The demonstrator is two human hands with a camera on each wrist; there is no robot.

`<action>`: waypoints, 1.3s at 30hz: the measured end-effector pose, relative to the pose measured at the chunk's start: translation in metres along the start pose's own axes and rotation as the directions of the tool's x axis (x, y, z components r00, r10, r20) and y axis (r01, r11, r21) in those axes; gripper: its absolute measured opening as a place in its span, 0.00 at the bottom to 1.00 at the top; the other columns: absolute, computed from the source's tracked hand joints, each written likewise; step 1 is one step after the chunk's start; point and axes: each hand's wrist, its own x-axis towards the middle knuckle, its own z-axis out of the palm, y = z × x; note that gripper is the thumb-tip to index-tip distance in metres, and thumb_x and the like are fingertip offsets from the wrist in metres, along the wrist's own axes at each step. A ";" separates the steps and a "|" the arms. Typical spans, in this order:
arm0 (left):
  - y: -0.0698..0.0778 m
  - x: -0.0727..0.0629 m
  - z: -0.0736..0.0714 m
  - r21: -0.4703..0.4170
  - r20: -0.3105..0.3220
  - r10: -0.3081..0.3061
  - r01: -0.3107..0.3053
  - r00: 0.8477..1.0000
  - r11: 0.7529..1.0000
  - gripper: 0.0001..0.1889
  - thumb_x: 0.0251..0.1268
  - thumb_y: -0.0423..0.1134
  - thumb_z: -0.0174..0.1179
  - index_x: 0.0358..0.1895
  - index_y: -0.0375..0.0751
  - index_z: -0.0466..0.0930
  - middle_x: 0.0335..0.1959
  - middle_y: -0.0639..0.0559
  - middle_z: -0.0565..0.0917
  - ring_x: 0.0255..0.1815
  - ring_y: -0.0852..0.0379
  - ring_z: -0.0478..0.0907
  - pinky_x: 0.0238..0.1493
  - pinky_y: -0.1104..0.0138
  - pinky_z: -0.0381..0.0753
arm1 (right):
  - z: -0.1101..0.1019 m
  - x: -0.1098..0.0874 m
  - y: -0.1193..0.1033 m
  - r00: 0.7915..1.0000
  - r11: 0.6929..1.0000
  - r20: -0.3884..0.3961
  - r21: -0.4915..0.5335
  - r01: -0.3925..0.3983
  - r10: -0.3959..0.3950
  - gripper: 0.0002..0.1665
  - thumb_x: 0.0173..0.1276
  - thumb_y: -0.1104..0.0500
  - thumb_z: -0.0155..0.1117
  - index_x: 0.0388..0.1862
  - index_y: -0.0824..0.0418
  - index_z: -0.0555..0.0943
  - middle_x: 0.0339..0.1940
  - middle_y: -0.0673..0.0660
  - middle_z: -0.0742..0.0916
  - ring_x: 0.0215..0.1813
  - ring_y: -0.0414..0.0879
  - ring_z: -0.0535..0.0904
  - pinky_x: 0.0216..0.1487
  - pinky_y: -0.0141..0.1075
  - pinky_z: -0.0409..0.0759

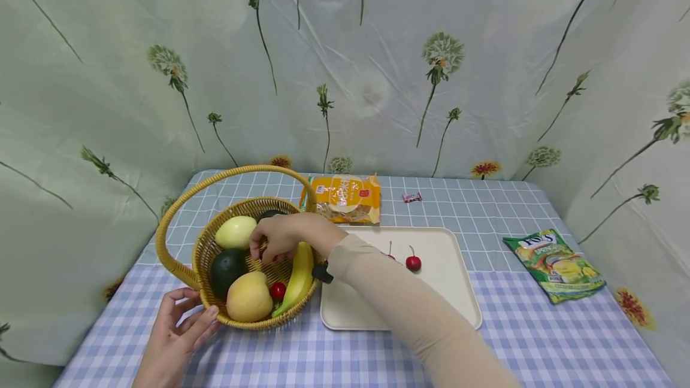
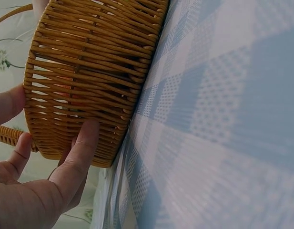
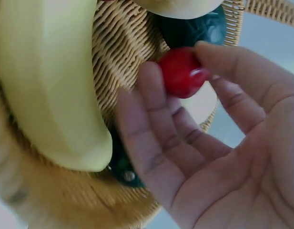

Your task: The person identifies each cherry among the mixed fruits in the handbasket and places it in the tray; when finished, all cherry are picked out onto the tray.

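A yellow wicker basket (image 1: 259, 323) with a tall handle stands on the left of the table. My right hand (image 1: 277, 235) is inside it, pinching a red cherry (image 3: 181, 72) between thumb and fingertips. My left hand (image 1: 180, 328) touches the basket's outer wall near the handle's base, fingers spread in the left wrist view. Around the right hand lie a banana (image 1: 299, 277), a yellow peach-like fruit (image 1: 249, 298), a dark green avocado-like fruit (image 1: 227, 272), a pale yellow-green fruit (image 1: 236, 232), another cherry (image 1: 277, 291) and a partly hidden dark green one (image 1: 271, 214).
A cream tray (image 1: 447, 292) right of the basket bears cherries (image 1: 413, 263), partly covered by the right sleeve (image 1: 409, 304). Behind it lie an orange snack bag (image 1: 345, 196) and a small pink wrapped candy (image 1: 412, 197). A green Fox's bag (image 1: 555, 265) lies far right.
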 end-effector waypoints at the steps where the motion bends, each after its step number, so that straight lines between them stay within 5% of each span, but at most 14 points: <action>1: 0.000 0.000 0.000 0.000 0.000 -0.001 0.001 1.000 1.000 0.22 0.79 0.32 0.64 0.61 0.53 0.60 0.57 0.59 0.71 0.47 0.69 0.83 0.45 0.71 0.91 | -0.001 -0.003 0.001 1.000 1.000 -0.011 -0.018 0.026 -0.026 0.09 0.79 0.61 0.66 0.55 0.57 0.85 0.34 0.50 0.83 0.33 0.44 0.80 0.36 0.34 0.84; 8: -0.001 0.000 0.001 0.006 0.000 -0.001 0.001 1.000 1.000 0.22 0.79 0.33 0.64 0.61 0.55 0.60 0.59 0.56 0.69 0.48 0.70 0.83 0.45 0.70 0.91 | -0.004 -0.032 0.012 0.971 0.969 -0.111 -0.155 0.192 -0.211 0.08 0.79 0.62 0.63 0.53 0.54 0.85 0.42 0.48 0.83 0.34 0.37 0.72 0.34 0.26 0.72; 12: -0.001 0.000 0.001 0.006 0.001 -0.009 0.009 1.000 1.000 0.23 0.79 0.32 0.64 0.61 0.55 0.60 0.60 0.56 0.69 0.48 0.70 0.83 0.46 0.71 0.91 | -0.003 -0.053 0.022 0.953 0.958 -0.159 -0.167 0.232 -0.258 0.09 0.79 0.60 0.64 0.54 0.52 0.83 0.45 0.48 0.85 0.39 0.38 0.75 0.38 0.26 0.73; 22: -0.002 0.001 0.002 -0.012 -0.003 -0.010 0.010 1.000 1.000 0.23 0.79 0.32 0.64 0.61 0.54 0.61 0.55 0.63 0.72 0.48 0.70 0.83 0.45 0.71 0.91 | 0.004 -0.109 0.054 0.943 0.986 -0.292 -0.092 0.141 -0.162 0.15 0.73 0.58 0.71 0.57 0.54 0.83 0.47 0.49 0.85 0.47 0.42 0.81 0.51 0.30 0.84; 29: -0.003 0.000 -0.001 -0.019 -0.004 -0.025 0.025 1.000 1.000 0.23 0.79 0.32 0.64 0.61 0.55 0.61 0.57 0.59 0.69 0.48 0.70 0.82 0.45 0.71 0.91 | 0.010 -0.138 0.074 0.917 0.984 -0.363 0.002 0.176 -0.163 0.18 0.70 0.62 0.69 0.58 0.58 0.84 0.53 0.51 0.87 0.50 0.43 0.84 0.66 0.48 0.87; 39: -0.001 0.002 0.000 -0.021 -0.003 -0.038 0.037 0.999 0.999 0.23 0.79 0.32 0.64 0.61 0.56 0.60 0.58 0.58 0.68 0.48 0.71 0.81 0.46 0.71 0.91 | 0.021 -0.180 0.116 0.886 0.991 -0.460 0.077 0.108 -0.061 0.19 0.68 0.62 0.69 0.58 0.54 0.84 0.52 0.49 0.86 0.50 0.42 0.85 0.61 0.53 0.87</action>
